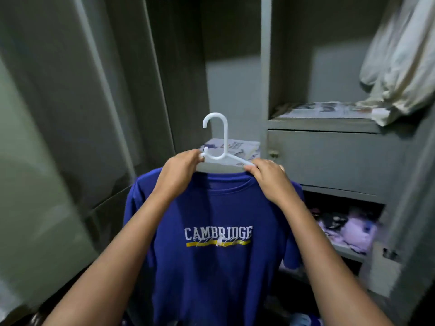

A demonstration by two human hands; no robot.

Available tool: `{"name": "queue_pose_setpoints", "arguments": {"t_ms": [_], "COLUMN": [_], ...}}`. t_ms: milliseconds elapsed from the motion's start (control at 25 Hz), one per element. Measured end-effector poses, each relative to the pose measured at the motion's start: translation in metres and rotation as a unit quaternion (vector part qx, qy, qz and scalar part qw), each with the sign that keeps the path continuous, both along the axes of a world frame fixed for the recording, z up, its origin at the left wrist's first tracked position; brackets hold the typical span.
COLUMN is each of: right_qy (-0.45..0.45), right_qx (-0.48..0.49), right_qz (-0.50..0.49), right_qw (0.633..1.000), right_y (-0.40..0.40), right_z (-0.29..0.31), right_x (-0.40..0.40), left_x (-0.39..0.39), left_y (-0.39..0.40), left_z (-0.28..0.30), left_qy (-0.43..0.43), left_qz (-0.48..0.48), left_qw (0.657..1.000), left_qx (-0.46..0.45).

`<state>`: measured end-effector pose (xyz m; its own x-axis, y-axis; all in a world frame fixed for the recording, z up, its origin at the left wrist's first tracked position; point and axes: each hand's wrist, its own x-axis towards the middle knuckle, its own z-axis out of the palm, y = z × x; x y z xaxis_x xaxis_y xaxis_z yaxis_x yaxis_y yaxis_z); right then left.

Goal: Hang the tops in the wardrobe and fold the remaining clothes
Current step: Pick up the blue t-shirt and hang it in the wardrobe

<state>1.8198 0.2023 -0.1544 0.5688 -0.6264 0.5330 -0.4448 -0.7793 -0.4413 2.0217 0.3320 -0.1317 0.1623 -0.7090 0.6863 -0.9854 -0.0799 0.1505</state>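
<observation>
Item: blue tee (211,231), draped on a white hanger (220,147), held up facing the open wardrobe (266,67). Hands: left (179,170) and right (266,177) each pinch a hanger arm at the collar, likely to seat the shoulders evenly (hook free and upright, ready for a rail; none in view)

Newspaper (329,109) lining a shelf (322,124)

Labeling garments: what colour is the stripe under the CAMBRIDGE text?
Yellow stripe on the blue T-shirt, clearest in the head view.
</observation>
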Motion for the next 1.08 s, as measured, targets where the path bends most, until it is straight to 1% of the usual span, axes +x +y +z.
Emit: {"name": "queue_pose_setpoints", "arguments": {"t_ms": [120,240,320,400,480,600,680,720,800,920,1080], "right_qy": [-0.008,-0.007,-0.021,-0.033,-0.05,-0.103,-0.121,-0.117,-0.098,-0.09,-0.107], "right_qx": [0.029,0.04,0.042,0.03,0.005,-0.03,-0.077,-0.108,-0.173,-0.253,-0.287], "right_qz": [-0.047,-0.082,-0.129,-0.204,-0.288,-0.366,-0.428,-0.459,-0.52,-0.594,-0.671], "right_qw": [0.998,0.996,0.991,0.978,0.956,0.924,0.892,0.874,0.831,0.758,0.675], "right_y": [-0.016,-0.023,-0.023,-0.02,-0.012,0.003,0.012,0.016,0.023,0.03,0.023], "right_z": [0.002,0.002,0.003,0.004,0.005,0.018,0.042,0.059,0.101,0.175,0.274], "right_x": [-0.017,-0.041,-0.054,-0.067,-0.073,-0.077,-0.08,-0.082,-0.089,-0.101,-0.112], "left_x": [0.015,0.015,0.012,0.008,0.005,-0.007,-0.02,-0.026,-0.036,-0.039,-0.025], "left_y": [-0.053,-0.092,-0.11,-0.124,-0.135,-0.153,-0.166,-0.174,-0.187,-0.203,-0.227], "left_z": [0.002,0.001,0.004,0.011,0.021,0.042,0.065,0.08,0.114,0.166,0.221], "left_qy": [0.017,0.011,0.013,0.027,0.044,0.067,0.07,0.061,0.058,0.093,0.095], "left_qz": [-0.116,-0.198,-0.244,-0.271,-0.299,-0.358,-0.383,-0.381,-0.354,-0.319,-0.293], "left_qw": [0.993,0.98,0.97,0.962,0.953,0.931,0.921,0.922,0.931,0.936,0.94], "left_qx": [-0.001,0.017,0.009,0.008,0.011,0.014,-0.008,-0.029,-0.072,-0.113,-0.148]}}
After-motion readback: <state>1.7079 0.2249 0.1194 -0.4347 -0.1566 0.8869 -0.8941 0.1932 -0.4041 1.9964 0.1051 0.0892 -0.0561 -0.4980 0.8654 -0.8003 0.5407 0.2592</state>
